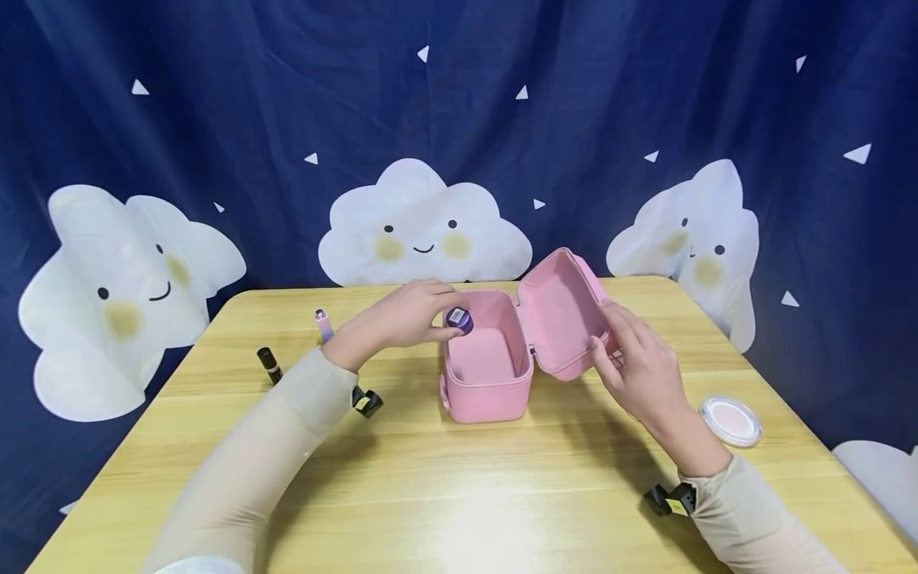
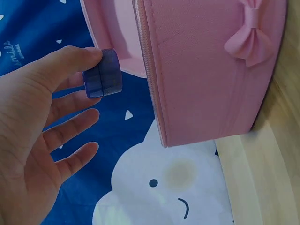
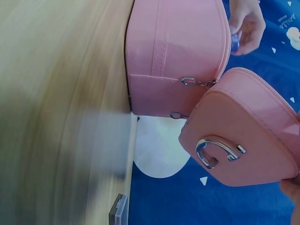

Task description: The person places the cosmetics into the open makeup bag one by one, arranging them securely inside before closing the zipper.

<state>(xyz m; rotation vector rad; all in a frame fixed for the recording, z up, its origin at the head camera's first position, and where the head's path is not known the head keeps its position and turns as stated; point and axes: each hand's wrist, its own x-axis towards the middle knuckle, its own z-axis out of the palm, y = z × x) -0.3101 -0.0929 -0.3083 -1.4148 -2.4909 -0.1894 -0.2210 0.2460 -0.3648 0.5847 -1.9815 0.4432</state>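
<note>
My left hand [image 1: 412,316] pinches a small round blue-purple jar [image 1: 460,320] between thumb and fingers, over the left rim of the pink cosmetic case [image 1: 491,402]. In the left wrist view the jar [image 2: 104,75] sits at the fingertips, the other fingers spread apart, beside the case wall [image 2: 201,75] with its bow. The case stands upright, its lid [image 1: 562,315] swung out to the right. With thumb and fingers at the lid's right edge, my right hand [image 1: 645,371] holds it. A silver handle [image 3: 218,150] shows on the lid's outside in the right wrist view.
A round compact [image 1: 730,421] with a pale pink face lies at the table's right. On the left are a black-capped tube [image 1: 269,364] and a pink-and-purple tube [image 1: 324,324], partly behind my left arm. A dark blue cloud-printed curtain [image 1: 459,104] hangs behind the table.
</note>
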